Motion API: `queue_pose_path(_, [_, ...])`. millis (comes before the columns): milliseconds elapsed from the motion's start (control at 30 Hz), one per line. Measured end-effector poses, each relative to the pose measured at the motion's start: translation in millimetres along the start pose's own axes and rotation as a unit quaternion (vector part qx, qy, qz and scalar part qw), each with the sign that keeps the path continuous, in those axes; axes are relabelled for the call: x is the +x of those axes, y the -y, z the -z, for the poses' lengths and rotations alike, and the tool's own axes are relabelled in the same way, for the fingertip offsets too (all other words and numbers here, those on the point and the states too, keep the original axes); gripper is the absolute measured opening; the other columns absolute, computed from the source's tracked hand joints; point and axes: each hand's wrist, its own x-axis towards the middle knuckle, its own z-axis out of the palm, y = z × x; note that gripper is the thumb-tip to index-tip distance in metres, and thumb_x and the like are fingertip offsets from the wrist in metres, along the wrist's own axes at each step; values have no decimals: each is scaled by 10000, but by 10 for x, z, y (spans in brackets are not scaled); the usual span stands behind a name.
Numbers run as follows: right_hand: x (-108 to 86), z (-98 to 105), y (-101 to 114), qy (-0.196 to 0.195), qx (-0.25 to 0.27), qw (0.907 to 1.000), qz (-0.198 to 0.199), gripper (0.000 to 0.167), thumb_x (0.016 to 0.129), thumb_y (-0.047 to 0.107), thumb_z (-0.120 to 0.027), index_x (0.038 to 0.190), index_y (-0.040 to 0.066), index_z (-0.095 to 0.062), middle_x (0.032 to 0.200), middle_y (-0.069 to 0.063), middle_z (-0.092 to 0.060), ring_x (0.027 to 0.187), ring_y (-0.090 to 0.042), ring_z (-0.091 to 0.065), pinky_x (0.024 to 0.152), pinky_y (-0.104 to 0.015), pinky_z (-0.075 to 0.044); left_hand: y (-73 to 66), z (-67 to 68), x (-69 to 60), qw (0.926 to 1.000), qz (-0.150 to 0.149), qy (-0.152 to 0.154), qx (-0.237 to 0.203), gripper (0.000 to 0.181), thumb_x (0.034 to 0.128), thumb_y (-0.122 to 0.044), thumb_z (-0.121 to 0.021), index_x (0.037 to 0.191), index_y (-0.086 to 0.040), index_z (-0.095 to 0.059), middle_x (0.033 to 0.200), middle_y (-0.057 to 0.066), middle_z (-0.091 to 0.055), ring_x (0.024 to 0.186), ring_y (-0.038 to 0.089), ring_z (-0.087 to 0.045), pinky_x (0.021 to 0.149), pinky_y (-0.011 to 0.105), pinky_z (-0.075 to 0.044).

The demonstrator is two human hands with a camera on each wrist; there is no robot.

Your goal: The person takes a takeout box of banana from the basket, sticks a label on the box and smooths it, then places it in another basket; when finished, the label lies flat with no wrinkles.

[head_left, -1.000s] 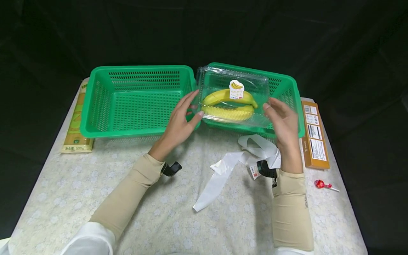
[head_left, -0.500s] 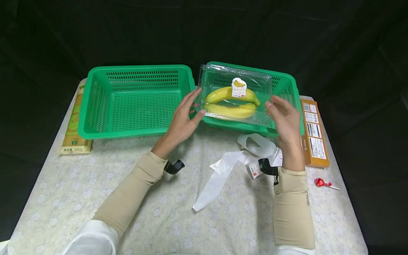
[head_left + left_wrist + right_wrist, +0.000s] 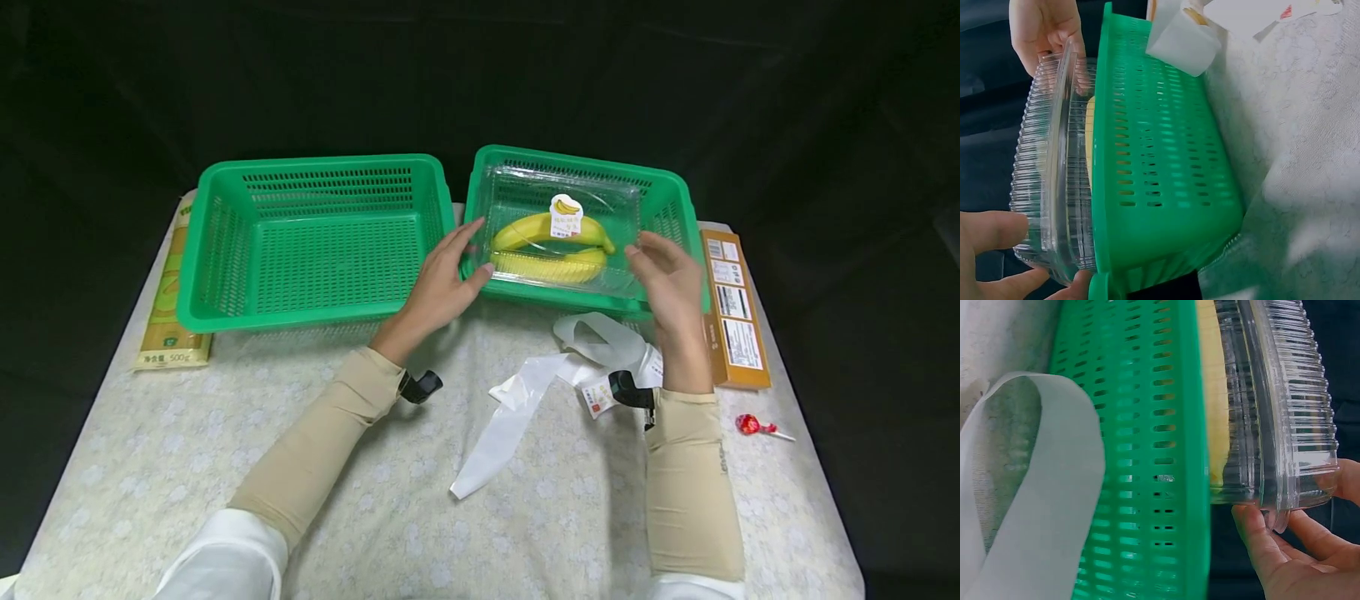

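A clear plastic clamshell box (image 3: 517, 196) holds two yellow bananas (image 3: 552, 266) and bears a white banana label (image 3: 566, 216). It sits at the top of the right green basket (image 3: 570, 157), partly below the rim. My left hand (image 3: 442, 283) grips its left end, thumb at the front corner. At the opposite end my right hand (image 3: 670, 283) holds the box between thumb and fingers. In the right wrist view, the right hand's fingertips (image 3: 1247, 515) touch the box's edge. The box's lower part (image 3: 1082, 162) is mostly hidden behind the basket wall in the left wrist view.
A second green basket (image 3: 337, 258) stands left. A yellow 500 g packet (image 3: 174, 333) lies beside it. An orange box (image 3: 735, 308) is at the right, with a red lollipop (image 3: 750, 425) nearer. White ribbon-like strips (image 3: 502, 433) lie in front of the right basket.
The clear box has shifted slightly right and lower into the right basket, both hands keeping hold of it. The camera view has drifted a little; the other objects appear unmoved.
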Motion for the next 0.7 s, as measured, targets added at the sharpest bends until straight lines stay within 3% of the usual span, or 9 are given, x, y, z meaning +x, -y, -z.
queue_pose_path(133, [26, -15, -38, 10, -28, 10000, -23, 492, 986, 215, -621, 1445, 63, -532, 1494, -162, -529, 1324, -208, -533, 1094, -340, -452, 14, -20, 4, 9997, 133, 78, 168, 680, 995, -230, -607, 1595, -179, -292, 1643, 97, -318, 1452, 294, -421, 1158, 529, -372])
queue_pose_path(267, [36, -22, -64, 22, -131, 9999, -50, 491, 989, 230, -614, 1448, 75, -530, 1490, -158, -534, 1316, -199, -537, 1090, -335, -450, 30, -35, 10, 9988, 150, 93, 461, 676, 995, -241, -608, 1592, -169, -300, 1638, 106, -336, 1534, 321, -284, 1261, 563, -156])
queue_pose_path(367, [49, -24, -78, 60, -223, 9997, -42, 498, 992, 240, -610, 1454, 75, -521, 1494, -156, -529, 1330, -204, -526, 1105, -346, -441, 46, -59, 31, 9966, 84, 39, 819, 669, 991, -253, -606, 1582, -133, -319, 1615, 127, -378, 1530, 326, -293, 1263, 595, -74])
queue_pose_path(500, [88, -28, -88, 90, -275, 9995, -128, 505, 997, 243, -606, 1462, 70, -509, 1508, -155, -514, 1348, -211, -507, 1133, -358, -417, 56, -101, 70, 9926, 42, -2, 1216, 674, 983, -273, -599, 1574, -95, -328, 1596, 138, -408, 1527, 336, -295, 1248, 631, -67])
queue_pose_path(700, [175, -19, -104, 66, -439, 9987, -263, 500, 1001, 249, -592, 1465, 84, -510, 1500, -153, -520, 1332, -195, -511, 1135, -353, -402, 43, -140, 129, 9904, 120, 158, 1370, 696, 982, -276, -592, 1580, -70, -301, 1622, 143, -359, 1558, 321, -225, 1260, 604, -30])
